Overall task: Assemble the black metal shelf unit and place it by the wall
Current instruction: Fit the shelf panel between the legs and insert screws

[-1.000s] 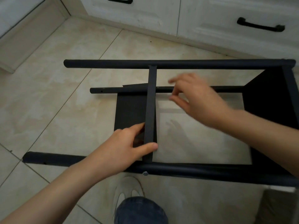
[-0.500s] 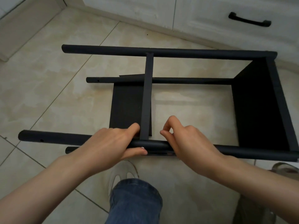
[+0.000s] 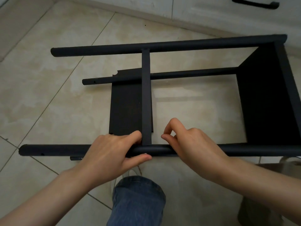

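We saw the black shelf unit (image 3: 162, 44) lying on its side on the tiled floor (image 3: 48, 95), near the white cabinets (image 3: 195, 10). Our left grip (image 3: 114, 154) curled round the near pole (image 3: 57, 150), thumb beneath, beside the flat crossbar (image 3: 146, 95). Our right grip (image 3: 192, 144) rested on that pole across the bar, thumb and forefinger bent close. Whether they pinched anything we could not tell.

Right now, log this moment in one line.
left hand: grips near black metal tube by black flat shelf strip | right hand: over same tube, fingertips pinched, contents unclear | black metal shelf frame: lying on tiled floor
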The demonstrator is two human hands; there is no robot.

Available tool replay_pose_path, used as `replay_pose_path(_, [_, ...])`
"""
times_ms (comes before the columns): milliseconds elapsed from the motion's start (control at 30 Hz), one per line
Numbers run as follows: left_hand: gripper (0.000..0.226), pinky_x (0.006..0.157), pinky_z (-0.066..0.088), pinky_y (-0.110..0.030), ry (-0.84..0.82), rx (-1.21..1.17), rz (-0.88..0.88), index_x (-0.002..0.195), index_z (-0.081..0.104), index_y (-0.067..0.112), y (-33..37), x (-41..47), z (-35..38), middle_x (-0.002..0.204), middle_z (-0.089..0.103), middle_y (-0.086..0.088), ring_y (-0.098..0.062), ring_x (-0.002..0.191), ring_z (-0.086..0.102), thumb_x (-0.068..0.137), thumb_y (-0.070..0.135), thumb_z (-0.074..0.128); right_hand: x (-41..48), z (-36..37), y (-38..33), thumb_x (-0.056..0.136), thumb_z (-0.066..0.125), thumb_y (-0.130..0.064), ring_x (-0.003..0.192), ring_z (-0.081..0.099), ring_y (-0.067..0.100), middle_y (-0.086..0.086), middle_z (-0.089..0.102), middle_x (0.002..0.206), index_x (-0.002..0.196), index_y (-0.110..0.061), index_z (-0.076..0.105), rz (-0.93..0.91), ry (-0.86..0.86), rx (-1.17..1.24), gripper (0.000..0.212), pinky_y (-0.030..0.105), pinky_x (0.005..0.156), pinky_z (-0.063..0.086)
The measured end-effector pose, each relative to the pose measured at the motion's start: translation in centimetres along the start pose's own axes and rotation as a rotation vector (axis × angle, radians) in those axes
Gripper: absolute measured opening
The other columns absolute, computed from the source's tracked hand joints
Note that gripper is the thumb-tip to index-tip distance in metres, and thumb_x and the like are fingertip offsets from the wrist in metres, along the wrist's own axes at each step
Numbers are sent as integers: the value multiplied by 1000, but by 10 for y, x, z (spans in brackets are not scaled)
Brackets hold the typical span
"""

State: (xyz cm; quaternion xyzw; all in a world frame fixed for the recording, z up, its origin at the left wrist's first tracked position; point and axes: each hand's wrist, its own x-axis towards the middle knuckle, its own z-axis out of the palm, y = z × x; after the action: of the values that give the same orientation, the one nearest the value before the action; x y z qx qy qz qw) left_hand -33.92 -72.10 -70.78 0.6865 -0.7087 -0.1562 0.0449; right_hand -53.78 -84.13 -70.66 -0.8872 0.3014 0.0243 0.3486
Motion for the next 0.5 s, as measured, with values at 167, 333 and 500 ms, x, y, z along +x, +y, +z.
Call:
replay_pose_path(167, [47, 54, 42, -17, 32, -178, -61, 96, 35, 41, -1, 3, -2, 83, 49, 21, -1, 66, 52, 78, 83, 44, 1, 0, 5, 94, 27, -54, 64, 58, 21, -2, 59, 67, 102, -28, 39, 26, -5, 52, 30, 43, 67, 52])
replay_pose_path(333, [90, 115, 32, -43, 87, -6, 101, 151, 32, 26, -9, 13, -6, 157, 27, 1, -23, 152, 20, 80, 77, 53, 1, -2, 11, 94, 39, -51, 59, 61, 10, -2, 66, 65, 95, -30, 42, 37, -28, 150, 22, 28, 61, 51])
replay_pose_path(500, [83, 126, 7, -35, -49, 60, 222, 154, 37, 28, -17, 25, -8, 169, 10, 5, -18, 157, -1, 87, 77, 43, 16, -8, 18, 93, 65, -36, 60, 64, -1, -7, 70, 67, 76, -29, 56, 126, -120, 311, 20, 13, 57, 46])
